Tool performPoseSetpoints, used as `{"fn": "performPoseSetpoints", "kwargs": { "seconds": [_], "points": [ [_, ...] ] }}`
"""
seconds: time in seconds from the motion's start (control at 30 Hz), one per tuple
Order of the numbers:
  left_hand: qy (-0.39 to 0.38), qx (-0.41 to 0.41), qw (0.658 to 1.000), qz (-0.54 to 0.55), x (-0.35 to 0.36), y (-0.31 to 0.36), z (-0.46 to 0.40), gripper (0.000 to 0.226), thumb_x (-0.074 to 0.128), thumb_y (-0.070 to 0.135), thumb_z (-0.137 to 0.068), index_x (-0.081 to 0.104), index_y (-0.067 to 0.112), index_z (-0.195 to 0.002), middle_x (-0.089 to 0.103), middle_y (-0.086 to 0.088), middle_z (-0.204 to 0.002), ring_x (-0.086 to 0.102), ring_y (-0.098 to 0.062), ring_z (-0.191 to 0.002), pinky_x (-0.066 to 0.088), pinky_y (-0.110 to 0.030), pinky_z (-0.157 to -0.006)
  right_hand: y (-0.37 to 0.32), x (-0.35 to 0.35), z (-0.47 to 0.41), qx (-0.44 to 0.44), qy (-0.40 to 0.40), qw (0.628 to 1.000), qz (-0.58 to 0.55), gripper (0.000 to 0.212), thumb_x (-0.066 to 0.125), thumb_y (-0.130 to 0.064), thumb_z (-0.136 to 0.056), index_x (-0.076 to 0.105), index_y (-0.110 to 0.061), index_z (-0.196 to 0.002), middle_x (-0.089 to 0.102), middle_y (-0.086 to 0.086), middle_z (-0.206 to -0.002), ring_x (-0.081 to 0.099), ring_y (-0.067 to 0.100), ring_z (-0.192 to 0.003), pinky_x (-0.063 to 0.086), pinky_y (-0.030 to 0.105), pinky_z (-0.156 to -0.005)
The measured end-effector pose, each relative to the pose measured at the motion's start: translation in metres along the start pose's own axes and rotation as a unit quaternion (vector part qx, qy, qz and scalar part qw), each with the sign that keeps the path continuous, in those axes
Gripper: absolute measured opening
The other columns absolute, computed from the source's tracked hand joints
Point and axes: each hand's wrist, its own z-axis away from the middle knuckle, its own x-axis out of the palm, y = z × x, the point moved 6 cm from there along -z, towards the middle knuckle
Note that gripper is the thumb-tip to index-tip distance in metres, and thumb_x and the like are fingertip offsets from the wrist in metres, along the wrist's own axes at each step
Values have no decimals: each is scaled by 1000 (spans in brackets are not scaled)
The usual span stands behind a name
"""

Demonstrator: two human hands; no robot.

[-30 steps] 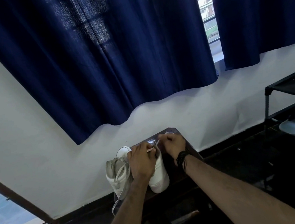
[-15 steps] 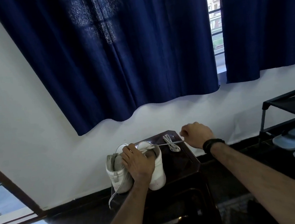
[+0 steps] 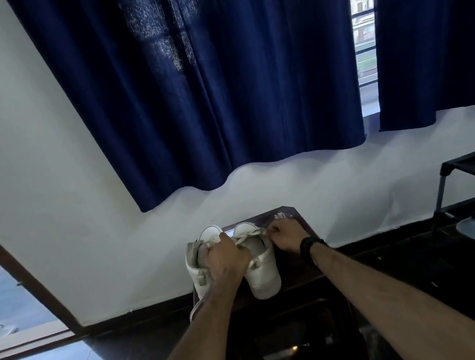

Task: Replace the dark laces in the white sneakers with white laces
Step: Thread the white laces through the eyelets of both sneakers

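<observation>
Head view, risk: my right hand is drawing a white lace through the near-right sneaker. I judge that a sharp tug could drag the shoe sideways along the dark table or off its edge, since the heel already sits at the near rim.

Head view, second risk: the lace crosses above the tongue. It could twist or skip an eyelet if I lose tension; I cannot see the eyelets well enough to say which one it sits in.

Head view, loose end: a pale lace end hangs from the left sneaker below the table edge. I think it could snag on my forearm and tip that shoe.

Head view, left hand: fingers curled over the two shoes where they touch, gripping them down and steadying them.

Head view, right fingers: closed narrow, pinching the lace at the far end of the right shoe, wristband just behind.

Head view, where the work sits: both white sneakers stand side by side on the table against the wall, below the blue curtain.

Head view, dark laces: none visible on either shoe.
</observation>
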Motion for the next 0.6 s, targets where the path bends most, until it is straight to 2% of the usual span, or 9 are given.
{"fn": "performPoseSetpoints", "kwargs": {
  "seconds": [0.1, 0.17, 0.23, 0.3, 0.37, 0.47, 0.5, 0.6],
  "points": [
    [10, -26, 999, 27, 3, -2, 2, 43, 55, 27, -81, 45, 7, -118, 69, -11, -104, 62, -33, -104, 42, -36, -88, 0, -21, 5, -5, 90, 996, -28, 22, 53, -16, -92, 74, -14, -90, 72, 3, -107, 62, 20, -105, 42, 25, -90],
    [22, -43, 998, 44, 2, -3, 3, 47, 59, 24, -77, 43, 8, -119, 69, -10, -103, 62, -32, -104, 42, -34, -87, 6, -41, 14, 20, 153, 983, -98, 28, 51, -5, -85, 76, -17, -84, 74, -2, -100, 64, 17, -99, 44, 23, -92],
    [36, -49, 998, 36, 3, -3, 5, 43, 58, 23, -79, 45, 8, -117, 69, -10, -105, 62, -32, -104, 39, -32, -86, 19, -58, 23, 72, 224, 952, -195, 30, 51, -4, -82, 76, -18, -77, 75, -1, -95, 64, 19, -97, 48, 27, -93],
    [47, -49, 997, 27, 7, -2, 5, 39, 56, 24, -80, 46, 8, -114, 70, -10, -104, 64, -31, -100, 38, -30, -87, 26, -61, 30, 96, 260, 922, -270, 28, 52, -7, -84, 76, -18, -75, 74, -3, -92, 64, 17, -94, 50, 28, -90],
    [52, -52, 997, 30, 13, -2, 5, 37, 54, 23, -80, 46, 8, -114, 70, -11, -104, 66, -32, -97, 37, -31, -88, 22, -55, 34, 104, 253, 906, -323, 25, 54, -12, -88, 75, -18, -74, 73, -2, -89, 63, 16, -85, 51, 26, -79],
    [43, -56, 997, 36, 15, -5, 5, 34, 54, 24, -81, 50, 9, -112, 69, -12, -106, 66, -33, -100, 37, -32, -90, 19, -40, 38, 131, 186, 893, -389, 28, 56, -14, -88, 67, -16, -63, 66, 5, -72, 53, 16, -57, 43, 26, -54],
    [40, -57, 997, 42, 14, -5, 5, 33, 54, 25, -81, 52, 10, -110, 69, -12, -106, 65, -33, -101, 38, -32, -91, 18, -35, 39, 137, 145, 906, -374, 28, 56, -15, -87, 64, -15, -60, 64, 6, -68, 49, 17, -53, 39, 26, -52],
    [44, -56, 996, 46, 13, -5, 7, 30, 53, 25, -81, 54, 10, -107, 70, -13, -104, 65, -34, -100, 40, -37, -94, 13, -28, 43, 121, 11, 965, -231, 33, 50, -19, -87, 55, -16, -55, 59, 2, -59, 47, 14, -53, 35, 25, -54]
  ]
}}
